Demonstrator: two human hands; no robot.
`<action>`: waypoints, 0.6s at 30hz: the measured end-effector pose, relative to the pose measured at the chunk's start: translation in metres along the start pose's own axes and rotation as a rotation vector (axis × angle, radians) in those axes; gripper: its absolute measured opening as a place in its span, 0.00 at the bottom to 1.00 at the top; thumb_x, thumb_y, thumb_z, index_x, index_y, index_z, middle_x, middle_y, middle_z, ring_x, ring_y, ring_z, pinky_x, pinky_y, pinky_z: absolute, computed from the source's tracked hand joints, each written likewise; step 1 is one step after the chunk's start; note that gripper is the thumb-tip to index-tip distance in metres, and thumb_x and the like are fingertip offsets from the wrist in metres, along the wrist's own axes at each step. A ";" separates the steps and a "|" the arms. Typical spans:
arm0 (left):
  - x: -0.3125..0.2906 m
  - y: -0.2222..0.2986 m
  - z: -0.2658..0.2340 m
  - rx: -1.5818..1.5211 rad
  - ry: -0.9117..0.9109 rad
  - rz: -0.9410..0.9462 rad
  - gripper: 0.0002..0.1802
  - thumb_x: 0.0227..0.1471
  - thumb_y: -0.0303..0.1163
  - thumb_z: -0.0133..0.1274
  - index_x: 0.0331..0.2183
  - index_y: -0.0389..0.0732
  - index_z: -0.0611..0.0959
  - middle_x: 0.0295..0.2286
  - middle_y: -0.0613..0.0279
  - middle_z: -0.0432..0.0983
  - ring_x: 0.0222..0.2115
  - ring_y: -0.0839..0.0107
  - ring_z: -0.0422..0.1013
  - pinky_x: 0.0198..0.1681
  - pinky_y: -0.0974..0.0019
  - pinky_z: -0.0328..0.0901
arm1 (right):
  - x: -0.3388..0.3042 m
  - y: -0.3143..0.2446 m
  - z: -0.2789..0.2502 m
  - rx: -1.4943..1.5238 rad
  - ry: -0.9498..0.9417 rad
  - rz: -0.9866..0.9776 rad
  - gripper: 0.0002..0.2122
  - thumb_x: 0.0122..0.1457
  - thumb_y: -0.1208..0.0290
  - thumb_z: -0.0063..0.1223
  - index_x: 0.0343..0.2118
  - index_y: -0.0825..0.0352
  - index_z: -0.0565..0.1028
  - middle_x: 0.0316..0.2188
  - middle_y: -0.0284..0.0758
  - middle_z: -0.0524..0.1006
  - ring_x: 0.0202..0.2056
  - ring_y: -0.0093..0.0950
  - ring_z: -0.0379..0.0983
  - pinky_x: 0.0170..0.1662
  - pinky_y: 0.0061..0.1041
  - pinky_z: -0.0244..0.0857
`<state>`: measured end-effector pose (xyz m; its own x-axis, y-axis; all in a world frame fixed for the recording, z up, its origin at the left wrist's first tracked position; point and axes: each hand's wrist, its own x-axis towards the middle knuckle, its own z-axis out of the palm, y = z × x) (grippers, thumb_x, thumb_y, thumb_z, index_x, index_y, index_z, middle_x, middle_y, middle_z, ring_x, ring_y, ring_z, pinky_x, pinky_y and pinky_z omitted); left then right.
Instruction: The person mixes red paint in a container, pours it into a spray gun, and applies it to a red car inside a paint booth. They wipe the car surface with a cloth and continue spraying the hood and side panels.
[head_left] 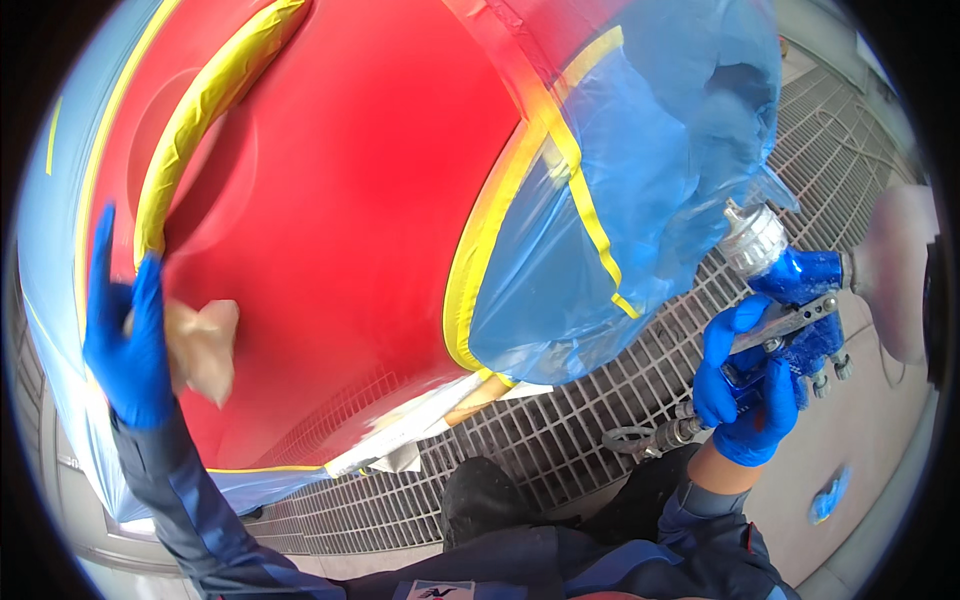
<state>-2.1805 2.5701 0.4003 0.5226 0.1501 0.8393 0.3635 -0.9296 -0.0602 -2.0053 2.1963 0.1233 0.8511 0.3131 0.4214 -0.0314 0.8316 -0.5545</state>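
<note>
My left hand [130, 345], in a blue glove, is over the left side of a glossy red car panel [350, 200]. A crumpled beige cloth [205, 350] is held in it, sticking out beside the palm; two fingers are stretched out and the others look curled. Close to the fingertips runs a raised curved strip wrapped in yellow tape [200, 110], probably a door handle. At the right, my gloved right hand [745, 380] grips a blue spray gun [805, 275], fingers around its handle and trigger. The gun has a silver front cap and a pale cup, and it is away from the panel.
Blue masking film [620, 200] with yellow tape [475, 260] borders the panel. White masking paper [410, 430] edges its bottom. Below lies a metal floor grating [560, 440]. A hose fitting [665, 437] hangs below the gun. A crumpled blue item [830, 495] lies on the floor at right.
</note>
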 end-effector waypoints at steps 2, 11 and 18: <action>0.025 0.017 0.014 0.014 -0.053 0.052 0.20 0.55 0.24 0.56 0.51 0.40 0.78 0.40 0.57 0.79 0.37 0.71 0.75 0.44 0.73 0.67 | 0.004 -0.001 -0.010 0.086 -0.045 0.018 0.24 0.59 0.59 0.51 0.53 0.68 0.60 0.36 0.45 0.70 0.12 0.19 0.60 0.13 0.17 0.55; 0.028 0.001 0.015 -0.130 -0.037 0.039 0.19 0.57 0.25 0.54 0.51 0.35 0.77 0.43 0.54 0.78 0.45 0.67 0.74 0.52 0.69 0.66 | 0.029 0.010 -0.034 0.161 -0.130 0.063 0.24 0.54 0.62 0.59 0.48 0.70 0.62 0.36 0.42 0.68 0.13 0.22 0.64 0.13 0.17 0.59; 0.029 0.000 0.014 0.090 -0.004 0.007 0.20 0.58 0.29 0.54 0.52 0.35 0.76 0.43 0.54 0.78 0.43 0.69 0.75 0.51 0.71 0.66 | 0.041 0.031 -0.028 0.136 -0.085 0.149 0.26 0.52 0.57 0.59 0.45 0.73 0.66 0.27 0.44 0.71 0.13 0.23 0.65 0.13 0.19 0.61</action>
<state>-2.1547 2.5788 0.4167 0.5282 0.1448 0.8367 0.4277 -0.8966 -0.1149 -1.9569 2.2216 0.1030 0.7846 0.4702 0.4042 -0.2287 0.8254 -0.5161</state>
